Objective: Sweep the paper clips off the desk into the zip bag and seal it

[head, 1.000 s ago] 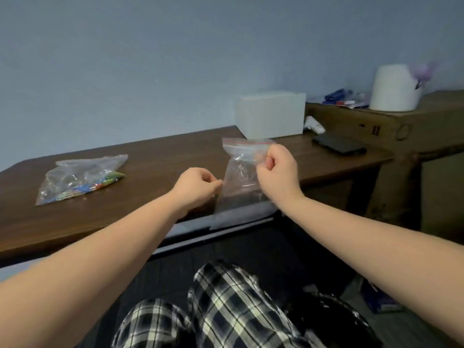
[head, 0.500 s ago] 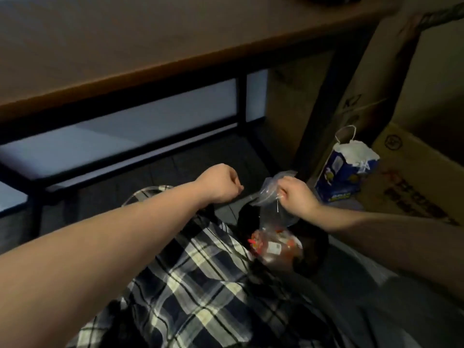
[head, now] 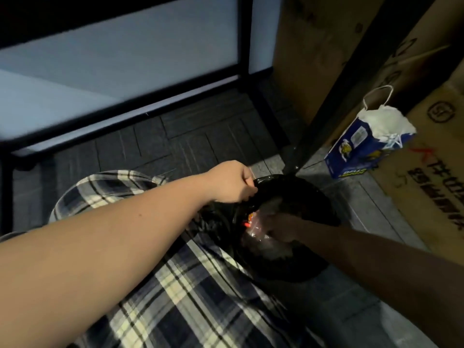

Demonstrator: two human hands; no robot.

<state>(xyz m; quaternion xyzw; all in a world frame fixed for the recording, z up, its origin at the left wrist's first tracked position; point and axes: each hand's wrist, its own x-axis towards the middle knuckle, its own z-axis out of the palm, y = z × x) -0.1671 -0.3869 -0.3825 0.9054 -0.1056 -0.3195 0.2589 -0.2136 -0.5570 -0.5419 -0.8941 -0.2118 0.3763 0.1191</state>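
Observation:
I look down under the desk at a black plastic bag [head: 288,189] on the floor beside my plaid-trousered leg. My left hand [head: 231,182] pinches the black bag's rim and holds it open. My right hand [head: 281,228] is in shadow inside the black bag's mouth, closed on a clear zip bag [head: 256,228] that shows as crinkled plastic with something red and orange at its left. The desk top and the paper clips are out of view.
A black desk leg [head: 334,96] slants down just behind the black bag. A blue paper bag with white filling [head: 364,144] stands to the right on the floor. Brown cardboard boxes [head: 431,182] fill the right side. Dark floor tiles [head: 175,136] lie ahead.
My view dropped from the desk top to the floor. My right hand carried the clear zip bag down into the black bag. My left hand let go of it and took the black bag's rim.

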